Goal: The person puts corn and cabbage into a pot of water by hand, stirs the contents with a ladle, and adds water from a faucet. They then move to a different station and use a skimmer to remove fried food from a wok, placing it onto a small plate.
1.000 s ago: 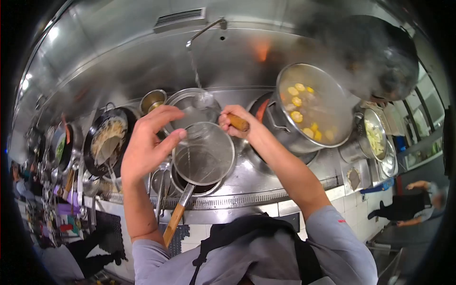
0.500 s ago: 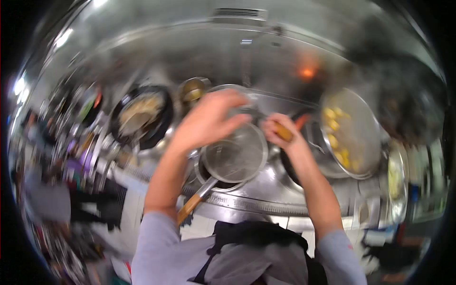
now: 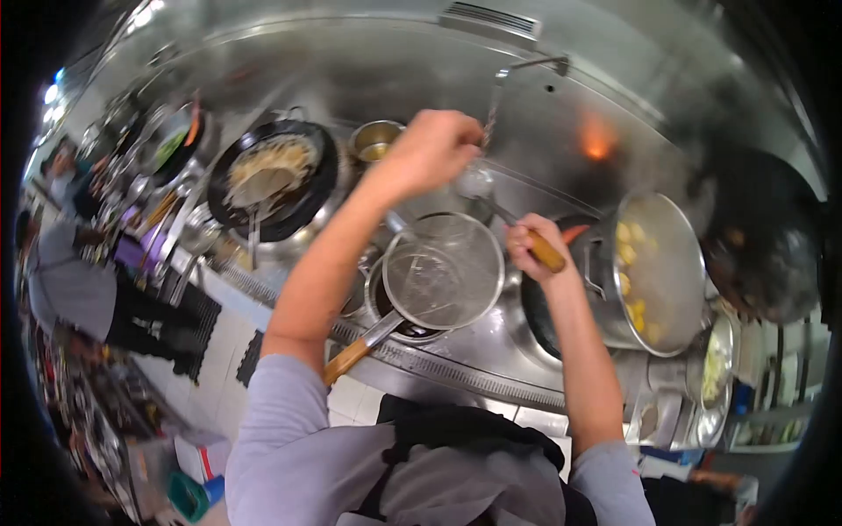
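My right hand (image 3: 532, 248) is wrapped round the wooden handle of a ladle (image 3: 547, 254). The ladle's metal bowl points away from me and sits below the thin stream from the tap (image 3: 502, 75). Beside that stream my left hand (image 3: 438, 151) is raised with its fingers curled together; whether anything is in them is hidden. Beneath my left arm a round mesh strainer (image 3: 444, 271) rests over a pot of dark liquid (image 3: 421, 334). Its wooden handle points toward me.
On the left stands a black wok (image 3: 330, 188) with pale food and a skimmer in it. A steaming pot (image 3: 699, 294) with yellow pieces is at right, near a dark wok (image 3: 761, 237). A flame-coloured glow shows on the back wall. Another person (image 3: 74, 279) stands far left.
My left hand has moved up and away from above the strainer to the water stream, and its spread fingers have curled in. The view has tilted. My right hand keeps the ladle.
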{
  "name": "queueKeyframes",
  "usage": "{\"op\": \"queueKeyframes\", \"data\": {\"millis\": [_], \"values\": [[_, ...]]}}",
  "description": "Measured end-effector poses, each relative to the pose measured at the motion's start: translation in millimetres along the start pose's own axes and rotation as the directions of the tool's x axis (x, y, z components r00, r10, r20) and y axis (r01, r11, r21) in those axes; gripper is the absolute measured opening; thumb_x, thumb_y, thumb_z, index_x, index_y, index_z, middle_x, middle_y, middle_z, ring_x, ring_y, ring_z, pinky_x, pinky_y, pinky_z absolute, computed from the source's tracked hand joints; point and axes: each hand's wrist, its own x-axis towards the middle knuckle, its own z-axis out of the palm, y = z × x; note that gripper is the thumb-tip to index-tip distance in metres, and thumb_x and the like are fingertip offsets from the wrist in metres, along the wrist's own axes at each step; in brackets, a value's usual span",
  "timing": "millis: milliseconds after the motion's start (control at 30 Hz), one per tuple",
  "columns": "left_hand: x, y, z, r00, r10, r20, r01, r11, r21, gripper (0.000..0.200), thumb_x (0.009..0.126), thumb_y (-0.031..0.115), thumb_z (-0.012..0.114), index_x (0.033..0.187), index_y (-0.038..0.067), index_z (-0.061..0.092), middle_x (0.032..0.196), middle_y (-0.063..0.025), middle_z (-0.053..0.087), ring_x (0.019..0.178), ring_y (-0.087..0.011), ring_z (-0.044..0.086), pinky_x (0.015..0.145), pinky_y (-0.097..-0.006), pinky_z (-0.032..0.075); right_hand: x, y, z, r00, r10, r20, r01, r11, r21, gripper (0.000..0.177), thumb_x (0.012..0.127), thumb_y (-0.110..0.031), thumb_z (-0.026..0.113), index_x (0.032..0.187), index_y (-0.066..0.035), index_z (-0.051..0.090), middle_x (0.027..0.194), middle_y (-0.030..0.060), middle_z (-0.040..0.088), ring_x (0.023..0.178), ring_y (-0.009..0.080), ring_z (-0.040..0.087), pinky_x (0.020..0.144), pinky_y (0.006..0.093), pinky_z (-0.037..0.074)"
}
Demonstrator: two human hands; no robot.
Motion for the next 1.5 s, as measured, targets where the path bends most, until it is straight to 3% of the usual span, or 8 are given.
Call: {"op": "queueKeyframes", "data": {"millis": [267,333,500,600,800,1133,1200,1500], "values": [[49.2,-40.8,8.1,0.994,-0.055,-0.093,0.06,0.997,0.054,0.022,0.083,0.008,0.067,0.101,-0.006,0.069,0.089,-0.0184,0.073,0.079,-0.0269,0.07,0.075,-0.036,0.054,-1.9,7.7,5.0,0.997,-0.082,0.0,0.082,0.996,-0.022,0.017,0.085,-0.009,0.055,0.096,0.004,0.052,0.068,0.0002,0.054,0.05,0.0086,0.049,0.049,0.0214,0.045],[61.0,-48.2,17.0,0.99,-0.064,-0.125,0.069,0.997,0.037,0.017,0.082,0.008,0.065,0.094,-0.003,0.071,0.089,-0.0227,0.071,0.086,-0.0388,0.069,0.08,-0.0434,0.054,-2.2,7.8,1.4,0.997,-0.079,0.015,0.079,0.997,-0.014,0.017,0.085,-0.009,0.055,0.096,0.003,0.052,0.068,-0.0002,0.054,0.05,0.0081,0.049,0.048,0.0212,0.045],[87.4,-66.0,37.5,0.978,-0.019,-0.207,0.04,0.994,0.099,0.015,0.083,0.008,0.063,0.091,0.0,0.072,0.088,-0.0225,0.07,0.087,-0.0398,0.068,0.079,-0.0455,0.054,-0.5,10.3,-0.4,0.988,-0.14,-0.06,0.137,0.989,-0.049,0.021,0.084,-0.012,0.057,0.065,-0.01,0.049,0.059,0.003,0.048,0.052,0.0175,0.048,0.05,0.0289,0.044],[107.7,-81.8,52.3,0.975,0.003,-0.22,0.041,0.98,0.193,0.013,0.083,0.011,0.064,0.089,0.003,0.073,0.089,-0.0212,0.07,0.087,-0.0405,0.068,0.078,-0.0479,0.053,-1.6,15.8,-5.7,0.981,-0.194,-0.011,0.191,0.976,-0.106,0.01,0.086,-0.012,0.057,0.087,-0.005,0.05,0.067,-0.0025,0.051,0.051,0.0072,0.046,0.051,0.0228,0.041],[142.4,-98.1,76.8,0.966,0.024,-0.256,0.057,0.951,0.304,0.017,0.085,0.015,0.066,0.098,0.007,0.073,0.099,-0.0169,0.071,0.092,-0.037,0.068,0.079,-0.0481,0.054,-7.5,19.6,0.8,0.984,-0.175,-0.021,0.172,0.981,-0.088,0.015,0.086,-0.013,0.058,0.074,-0.01,0.051,0.066,-0.0038,0.052,0.051,0.0093,0.048,0.053,0.0275,0.044],[164.1,-93.5,98.8,0.968,0.006,-0.251,0.116,0.875,0.47,0.02,0.088,0.025,0.066,0.101,0.013,0.073,0.096,-0.0119,0.073,0.092,-0.0339,0.069,0.078,-0.0503,0.052,-19.7,23.8,1.4,0.986,-0.161,-0.039,0.16,0.987,-0.011,0.017,0.087,-0.009,0.056,0.098,-0.001,0.046,0.067,-0.0004,0.052,0.049,0.0101,0.047,0.046,0.0261,0.044],[166.1,-91.6,103.3,0.969,0.009,-0.246,0.113,0.872,0.477,0.017,0.088,0.026,0.066,0.098,0.013,0.072,0.094,-0.0108,0.073,0.09,-0.0334,0.069,0.076,-0.0512,0.05,-19.9,21.5,0.9,0.991,-0.118,-0.063,0.117,0.993,-0.014,0.015,0.083,-0.01,0.058,0.069,-0.009,0.052,0.064,0.0001,0.051,0.051,0.0121,0.046,0.051,0.0298,0.041],[170.2,-93.3,108.2,0.956,0.06,-0.287,0.098,0.857,0.506,0.01,0.086,0.023,0.065,0.091,0.014,0.069,0.085,-0.0095,0.072,0.083,-0.0323,0.069,0.075,-0.0497,0.043,-32.9,26.9,6.9,0.989,-0.132,-0.063,0.127,0.989,-0.074,0.017,0.084,-0.011,0.058,0.07,-0.01,0.049,0.065,-0.0014,0.05,0.051,0.0098,0.046,0.051,0.0279,0.041]]}}
